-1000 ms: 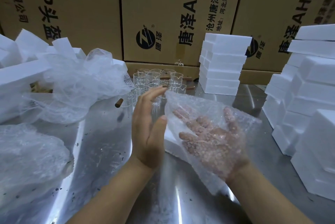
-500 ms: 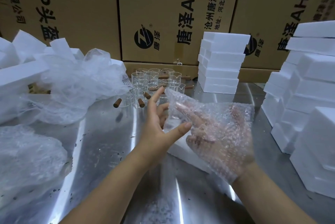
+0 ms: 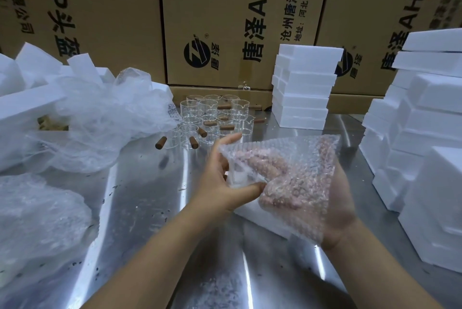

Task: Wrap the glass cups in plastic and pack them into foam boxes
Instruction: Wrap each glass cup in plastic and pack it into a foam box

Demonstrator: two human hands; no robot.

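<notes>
Printed cartons (image 3: 225,21) wall the far side of a steel table (image 3: 140,208). White foam boxes (image 3: 430,158) stacked right, a smaller stack (image 3: 305,88) far centre, one foam box (image 3: 260,221) flat under the hands, loose plastic (image 3: 100,121) heaped left. Near centre, bubble wrap sheet (image 3: 300,171) draped over right hand (image 3: 340,206), whose fingers show through it fairly straight; left hand (image 3: 220,183) pinches the sheet's left edge between thumb and fingers, and the glass cups (image 3: 212,113) stand clustered beyond, unwrapped, brown stubs (image 3: 160,143) among them.
</notes>
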